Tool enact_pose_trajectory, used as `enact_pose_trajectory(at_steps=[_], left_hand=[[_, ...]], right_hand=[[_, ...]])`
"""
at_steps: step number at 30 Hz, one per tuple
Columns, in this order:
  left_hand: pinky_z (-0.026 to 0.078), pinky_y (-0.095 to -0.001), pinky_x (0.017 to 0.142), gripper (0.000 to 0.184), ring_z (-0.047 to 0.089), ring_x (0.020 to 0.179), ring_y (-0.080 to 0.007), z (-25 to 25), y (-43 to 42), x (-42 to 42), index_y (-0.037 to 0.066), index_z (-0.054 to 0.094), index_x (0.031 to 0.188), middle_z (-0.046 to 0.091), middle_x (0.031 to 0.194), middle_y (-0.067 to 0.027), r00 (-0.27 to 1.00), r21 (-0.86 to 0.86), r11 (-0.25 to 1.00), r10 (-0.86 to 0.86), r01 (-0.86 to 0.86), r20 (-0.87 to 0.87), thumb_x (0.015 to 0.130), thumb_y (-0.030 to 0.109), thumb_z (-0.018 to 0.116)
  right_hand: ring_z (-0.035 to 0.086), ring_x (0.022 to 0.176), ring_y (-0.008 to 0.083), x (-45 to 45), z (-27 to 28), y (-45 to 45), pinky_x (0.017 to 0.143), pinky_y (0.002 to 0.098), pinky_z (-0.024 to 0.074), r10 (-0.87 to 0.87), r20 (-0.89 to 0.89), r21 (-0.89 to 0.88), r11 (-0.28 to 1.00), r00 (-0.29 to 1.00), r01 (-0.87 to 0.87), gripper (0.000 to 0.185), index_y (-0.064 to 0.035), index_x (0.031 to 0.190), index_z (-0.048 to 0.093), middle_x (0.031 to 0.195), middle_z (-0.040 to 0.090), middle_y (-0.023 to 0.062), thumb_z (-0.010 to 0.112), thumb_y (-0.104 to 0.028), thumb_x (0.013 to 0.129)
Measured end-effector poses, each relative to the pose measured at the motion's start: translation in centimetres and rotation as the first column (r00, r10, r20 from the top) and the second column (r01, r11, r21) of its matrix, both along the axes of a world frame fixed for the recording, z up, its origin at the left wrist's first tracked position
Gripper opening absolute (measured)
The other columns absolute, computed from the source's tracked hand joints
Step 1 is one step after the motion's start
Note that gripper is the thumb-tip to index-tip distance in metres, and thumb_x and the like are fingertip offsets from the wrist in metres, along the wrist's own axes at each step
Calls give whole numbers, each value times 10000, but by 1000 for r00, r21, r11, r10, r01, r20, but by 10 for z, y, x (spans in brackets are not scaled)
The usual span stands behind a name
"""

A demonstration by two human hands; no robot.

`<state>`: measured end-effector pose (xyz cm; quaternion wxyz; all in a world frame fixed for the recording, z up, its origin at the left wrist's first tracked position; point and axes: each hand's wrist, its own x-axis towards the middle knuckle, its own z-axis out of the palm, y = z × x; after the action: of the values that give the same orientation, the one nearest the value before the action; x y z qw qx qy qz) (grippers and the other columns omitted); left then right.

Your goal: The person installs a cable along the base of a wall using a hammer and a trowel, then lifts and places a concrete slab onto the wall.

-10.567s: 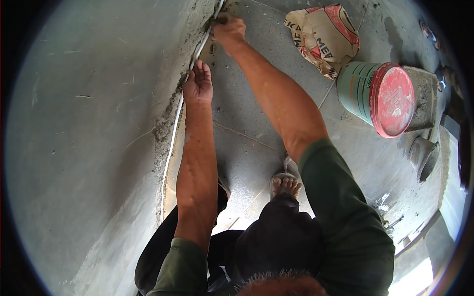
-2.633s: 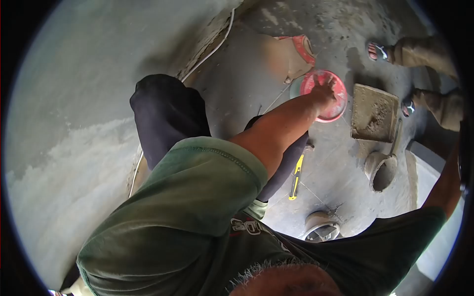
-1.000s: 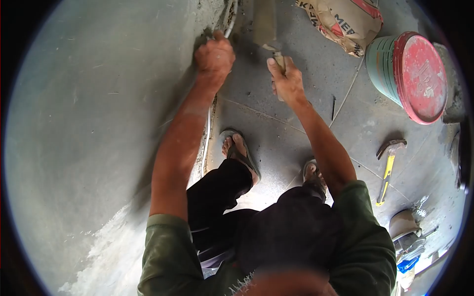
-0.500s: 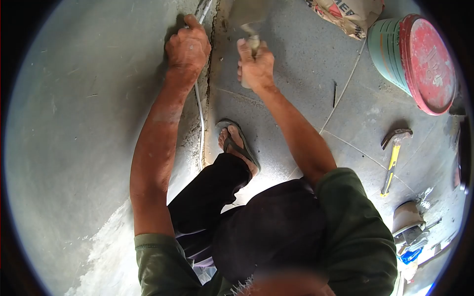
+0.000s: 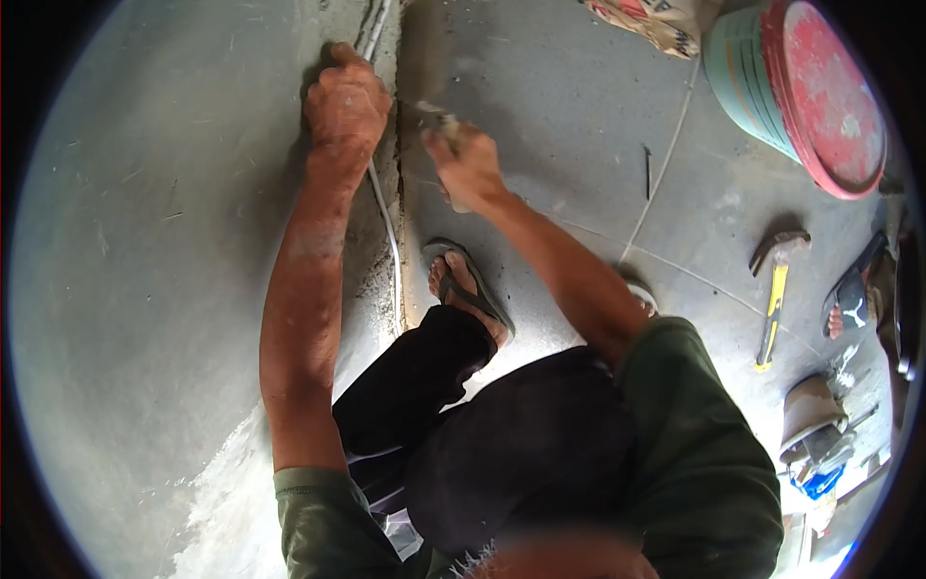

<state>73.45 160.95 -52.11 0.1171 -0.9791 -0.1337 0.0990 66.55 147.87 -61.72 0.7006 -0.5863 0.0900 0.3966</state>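
Note:
My left hand is closed at the white cable, which runs along a rough channel at the foot of the grey wall. The fingertips are hidden behind the knuckles. To its right, my right hand grips the handle of a trowel. Motion smears the trowel's blade, which points away from me beside the wall's edge. Whether the blade touches the wall or carries mortar, I cannot tell.
A green bucket with a red lid stands at the upper right near a paper sack. A claw hammer lies on the tiled floor. Another person's sandalled foot is at the right edge. My own foot is below the wall edge.
My right hand has swung the trowel left, closer to the wall. My left hand stays at the cable while the view shifts slightly. A sandalled foot has come into view at right.

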Motion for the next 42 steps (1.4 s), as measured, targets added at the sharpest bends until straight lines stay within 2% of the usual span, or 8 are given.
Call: enact_pose_trajectory(at_steps=[4,5,9,12,16,26,29,42], left_hand=[[526,-474,732,448,641,787,-444,-1,-1,2,-53,444,1073,645,805,-257,999,-22,999,36,-37,-40,796,234,648],[526,-474,732,448,641,787,-444,-1,-2,6,-53,444,1073,645,805,-257,999,-21,999,32,-32,-28,796,234,648],[534,-469,708,403,651,759,-427,3,-2,3,-72,481,1078,651,801,-255,999,47,998,39,-39,-10,795,186,605],[542,-468,684,387,662,736,-412,-4,-3,2,-96,501,1103,657,800,-252,1000,42,999,-4,4,-2,794,129,557],[527,-466,719,401,646,799,-426,-2,-2,4,-43,471,1049,647,803,-256,997,42,996,81,-81,3,796,212,648],[523,-467,726,344,638,784,-446,6,-12,8,-57,457,1002,637,805,-282,988,29,988,151,-150,-45,819,186,617],[523,-466,731,327,638,792,-444,10,-17,9,-54,456,982,637,806,-280,991,11,991,136,-136,-15,818,180,615],[533,-455,723,298,650,785,-427,5,-15,8,-40,461,932,643,805,-265,989,35,989,148,-147,-20,818,188,615]], right_hand=[[509,403,113,-25,-14,20,332,270,422,-412,295,169,911,862,377,239,3,934,508,565,533,42,552,-231,928],[633,569,203,-14,-18,20,504,324,498,84,176,-117,991,981,-64,305,47,836,512,621,593,148,600,-241,885],[532,411,134,-10,3,4,338,288,439,24,-53,-9,1000,998,-25,252,18,936,508,574,546,64,544,-231,930],[549,413,162,-30,-21,14,341,315,451,-506,308,146,862,805,486,291,42,879,497,579,555,98,542,-242,925],[546,414,162,-4,-3,0,338,315,443,181,-45,31,983,982,-180,390,74,939,465,545,517,84,579,-298,908],[663,620,309,54,18,7,533,362,512,-585,118,225,803,802,553,390,55,979,417,691,629,179,659,-222,848],[650,600,384,41,-10,17,500,386,502,-116,473,-156,965,874,212,319,57,887,412,673,614,227,630,-172,847],[647,601,396,41,-9,25,510,405,520,-34,464,-258,951,885,171,308,63,913,385,681,615,237,618,-120,830]])
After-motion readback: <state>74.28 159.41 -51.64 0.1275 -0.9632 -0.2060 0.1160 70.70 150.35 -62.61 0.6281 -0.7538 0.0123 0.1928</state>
